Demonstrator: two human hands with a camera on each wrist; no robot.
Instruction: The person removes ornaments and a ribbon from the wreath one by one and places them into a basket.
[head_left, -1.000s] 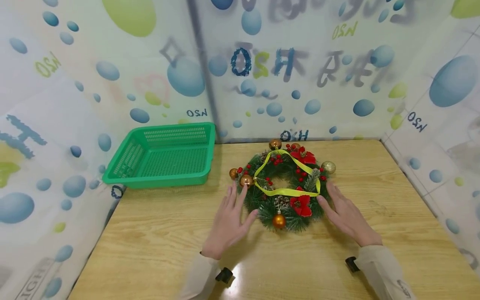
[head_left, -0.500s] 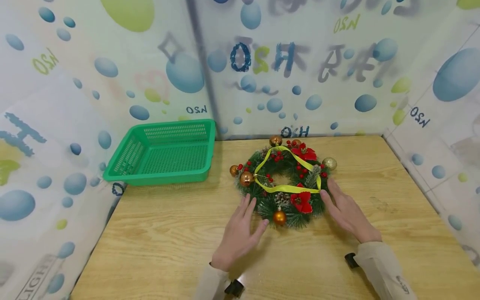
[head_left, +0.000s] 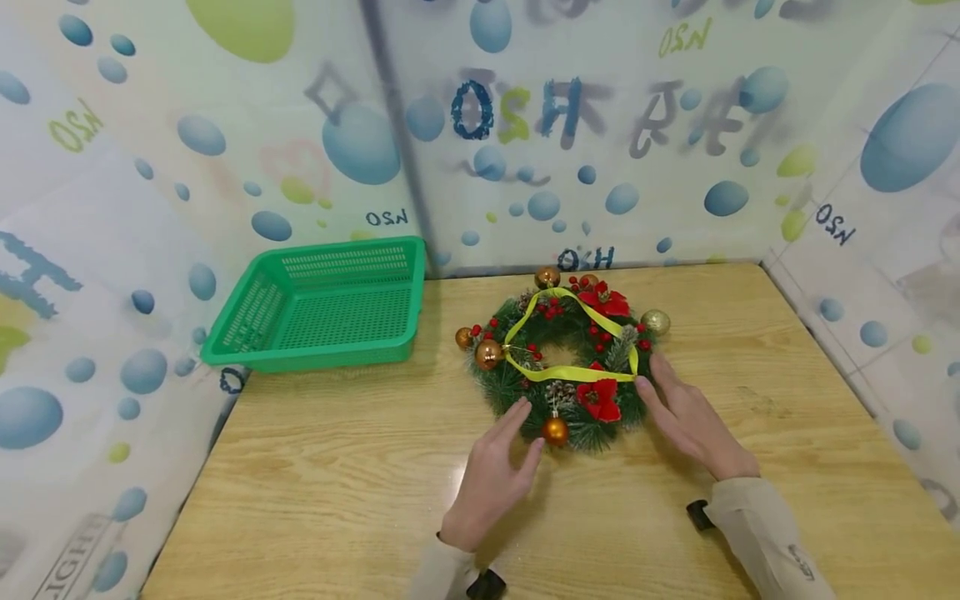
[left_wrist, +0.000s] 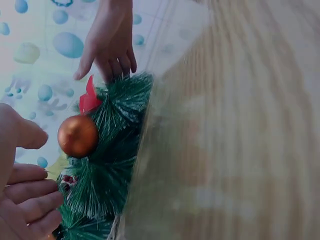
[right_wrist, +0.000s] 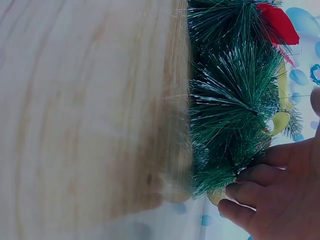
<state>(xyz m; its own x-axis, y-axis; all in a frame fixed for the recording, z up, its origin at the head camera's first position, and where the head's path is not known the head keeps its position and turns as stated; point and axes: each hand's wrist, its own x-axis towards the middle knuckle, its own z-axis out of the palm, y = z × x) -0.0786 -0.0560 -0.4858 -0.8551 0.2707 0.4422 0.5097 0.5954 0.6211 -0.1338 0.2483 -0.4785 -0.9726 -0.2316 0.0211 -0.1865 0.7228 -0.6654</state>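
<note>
A green Christmas wreath (head_left: 510,385) lies flat on the wooden table, dressed with red poinsettias, berries, pinecones and baubles. A yellow ribbon (head_left: 573,373) loops over its top. My left hand (head_left: 491,479) is at the wreath's near left edge, fingers extended, close to the orange bauble (head_left: 555,431). In the left wrist view that bauble (left_wrist: 78,136) shows beside the thumb. My right hand (head_left: 693,421) lies along the wreath's right side, its fingers at the pine needles; the right wrist view shows these fingers (right_wrist: 262,175) at the greenery near a gold bauble.
A green plastic basket (head_left: 337,358) stands at the back left of the table (head_left: 322,467). A patterned wall covering (head_left: 480,208) rises behind the table and along both sides. Each sleeve has a black wrist device near the cuff.
My left hand has moved from the wreath's left side, by the copper bauble, rightward and nearer along its front edge. The right hand stays at the right side. The wreath keeps its place.
</note>
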